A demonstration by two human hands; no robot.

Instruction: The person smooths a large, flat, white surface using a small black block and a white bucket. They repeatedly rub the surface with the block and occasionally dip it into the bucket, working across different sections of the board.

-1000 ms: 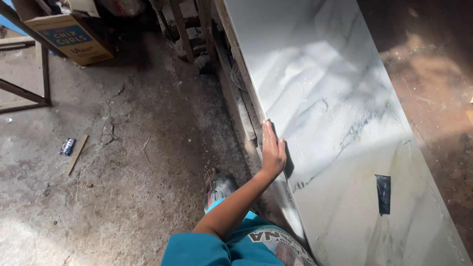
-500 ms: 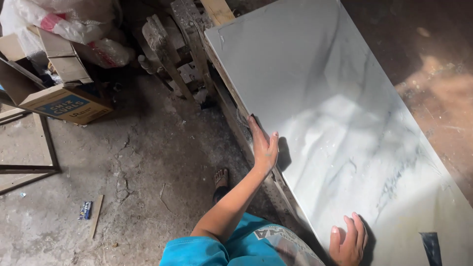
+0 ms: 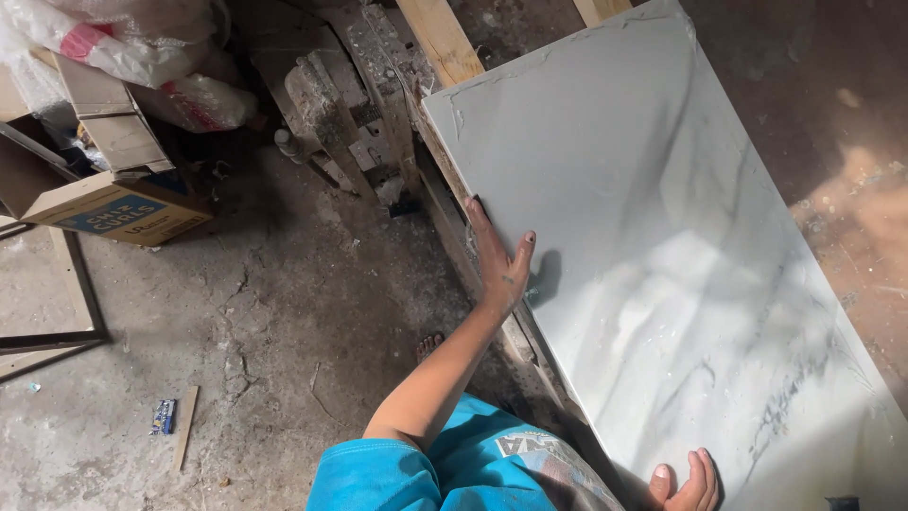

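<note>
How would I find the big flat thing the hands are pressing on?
Look at the right half of the picture, beside the dusty concrete floor. There lies a big tile, with the left hand on its near edge. It alone is smooth, pale grey and streaked like marble.

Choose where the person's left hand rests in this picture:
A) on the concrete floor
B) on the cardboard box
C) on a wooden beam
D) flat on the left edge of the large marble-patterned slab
D: the left hand lies open on the slab, at its left edge.
</note>
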